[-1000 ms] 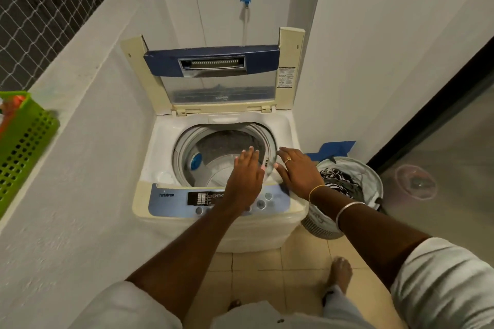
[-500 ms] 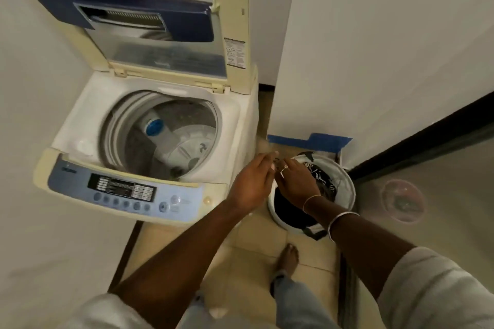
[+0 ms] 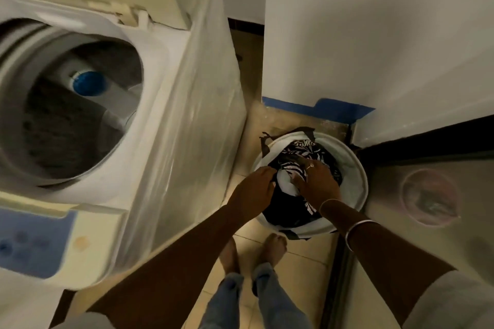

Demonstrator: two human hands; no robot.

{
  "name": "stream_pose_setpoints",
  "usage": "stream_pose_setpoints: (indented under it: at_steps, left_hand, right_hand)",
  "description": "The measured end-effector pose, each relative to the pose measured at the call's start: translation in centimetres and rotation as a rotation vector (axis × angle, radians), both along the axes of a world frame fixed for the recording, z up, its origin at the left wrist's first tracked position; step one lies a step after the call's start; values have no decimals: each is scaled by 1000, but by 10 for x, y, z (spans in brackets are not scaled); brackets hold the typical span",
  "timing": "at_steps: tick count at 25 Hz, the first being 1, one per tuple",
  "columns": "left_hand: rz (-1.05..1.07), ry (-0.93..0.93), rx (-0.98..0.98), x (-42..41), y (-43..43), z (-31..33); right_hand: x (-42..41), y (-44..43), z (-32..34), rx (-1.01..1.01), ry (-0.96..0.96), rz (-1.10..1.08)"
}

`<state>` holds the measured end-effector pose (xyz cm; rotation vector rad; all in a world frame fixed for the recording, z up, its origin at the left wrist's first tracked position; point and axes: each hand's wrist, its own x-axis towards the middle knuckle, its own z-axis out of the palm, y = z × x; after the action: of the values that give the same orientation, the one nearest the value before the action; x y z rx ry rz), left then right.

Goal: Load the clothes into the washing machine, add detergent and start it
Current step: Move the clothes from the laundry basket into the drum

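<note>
Head view, looking down.

Clothes (image 3: 294, 209): a dark pile with a black-and-white patterned piece on top, in the round white basket (image 3: 359, 181) on the floor, lower centre-right of the frame. A pale piece shows between the hands. None judged loaded yet.

Hands: both are down in the basket. The left hand (image 3: 255, 187) is at the pile's left edge with its fingers curled into the dark cloth, gripping it. The right hand (image 3: 318, 181) lies on the patterned piece with its fingers sunk among the folds. It may be pinching the pale piece, but I cannot tell.

Key relation: the drum (image 3: 80, 104) opens at the left of the frame, up and to the left of the hands. The washer's plastic-wrapped side wall (image 3: 192, 120) stands between the basket and the opening. The basket sits just beside that wall. The left hand is the nearer to the washer. The pile is a rounded heap with no clear long axis. Judgement: the load must be lifted straight up to clear the washer's top rim, then carried left and dropped in.

Hidden or poor:
- Drum blurred and cut off at the left edge; only a blue cap (image 3: 89, 83) is distinct inside.
- Lid cut off at the top.
- Control panel (image 3: 32, 240) smeared, buttons unreadable.
- Depth of the pile covered by hands and cloth.
- No detergent in view.
</note>
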<state>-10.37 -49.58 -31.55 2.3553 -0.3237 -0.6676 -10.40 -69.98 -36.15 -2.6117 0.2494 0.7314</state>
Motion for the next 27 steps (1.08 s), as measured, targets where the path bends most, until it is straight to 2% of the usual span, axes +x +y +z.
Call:
stream_pose_setpoints:
  at_steps: [3, 8, 12, 15, 17, 19, 22, 27]
  left_hand:
    - [-27, 44, 14, 8, -19, -59]
    - [-31, 163, 57, 16, -44, -138]
    - [-18, 203, 68, 9, -48, -166]
    - [0, 221, 69, 3, -46, -159]
    - [32, 251, 52, 6, -44, -145]
    - [73, 269, 50, 10, -44, -127]
    - [88, 297, 44, 14, -47, -101]
    - [51, 304, -77, 18, -57, -54]
  right_hand:
    - [9, -18, -62, -62, 147, -77]
    - [18, -17, -133, -9, 302, -280]
    - [19, -15, -161, -77, 322, -264]
    - [27, -20, -147, 72, 213, -315]
    - [27, -30, -125, 194, 139, -472]
    - [25, -40, -97, 230, 105, -617]
    - [17, -45, -58, 310, 48, -712]
    - [-1, -29, 3, 561, -219, -864]
